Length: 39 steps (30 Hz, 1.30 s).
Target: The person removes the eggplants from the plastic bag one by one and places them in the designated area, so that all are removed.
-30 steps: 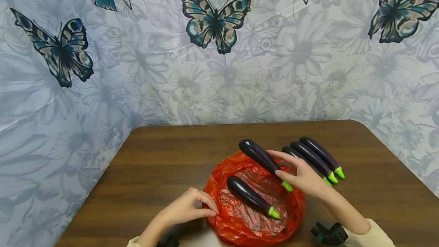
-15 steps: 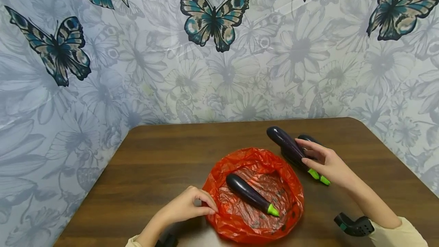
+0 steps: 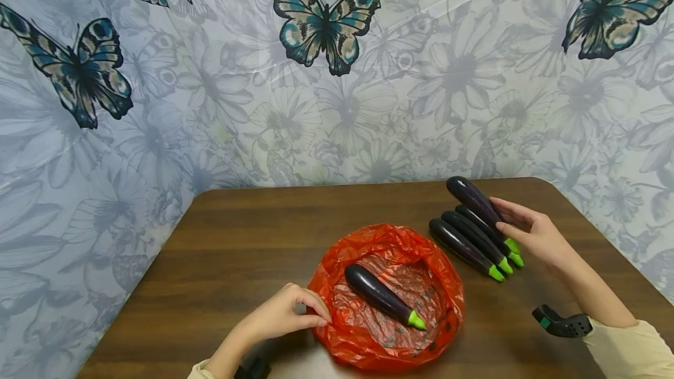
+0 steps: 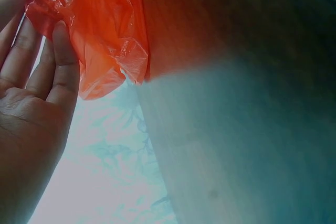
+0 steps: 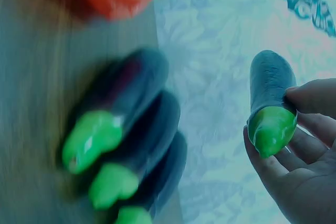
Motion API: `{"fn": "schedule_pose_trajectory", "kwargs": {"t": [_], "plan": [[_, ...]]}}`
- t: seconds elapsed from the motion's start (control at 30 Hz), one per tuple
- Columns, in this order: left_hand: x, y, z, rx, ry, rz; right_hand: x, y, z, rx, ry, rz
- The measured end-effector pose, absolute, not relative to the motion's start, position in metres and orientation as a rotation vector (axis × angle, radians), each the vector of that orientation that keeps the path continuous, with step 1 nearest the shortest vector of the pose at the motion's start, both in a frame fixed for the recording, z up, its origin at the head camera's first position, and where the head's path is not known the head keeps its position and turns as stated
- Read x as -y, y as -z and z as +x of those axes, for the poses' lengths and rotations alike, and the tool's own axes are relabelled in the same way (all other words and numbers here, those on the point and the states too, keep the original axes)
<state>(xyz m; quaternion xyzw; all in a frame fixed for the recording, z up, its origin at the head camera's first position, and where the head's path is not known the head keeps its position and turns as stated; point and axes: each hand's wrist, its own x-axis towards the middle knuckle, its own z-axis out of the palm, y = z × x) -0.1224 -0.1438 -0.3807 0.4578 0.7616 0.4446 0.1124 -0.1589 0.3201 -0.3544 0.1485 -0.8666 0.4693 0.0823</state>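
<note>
Eggplant (image 3: 476, 200) in our right hand (image 3: 534, 235) is pinched near its green cap between thumb and fingers, lifted just over the three eggplants (image 3: 466, 241) that lie right of the red bag (image 3: 439, 268). Our left hand (image 3: 286, 314) pinches the left rim of the bag. Inside the bag lies one more eggplant (image 3: 381, 296).

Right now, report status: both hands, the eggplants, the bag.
Right hand grips one eggplant above three eggplants on the table. Left hand pinches the red bag's rim. One eggplant in the bag. Nothing blocking.
</note>
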Motion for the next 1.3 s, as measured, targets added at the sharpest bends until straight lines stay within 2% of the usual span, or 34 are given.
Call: {"fn": "schedule_pose_trajectory", "kwargs": {"t": [0.67, 1.3], "plan": [[0.144, 0.378, -0.124, -2.224, -1.291, 1.345, -0.379, 0.388, -0.183, 2.696, -1.318, 0.235], [0.146, 0.384, -0.122, -2.208, -1.311, 1.352, -0.388, 0.414, -0.2, 2.786, -1.245, 0.263]]}}
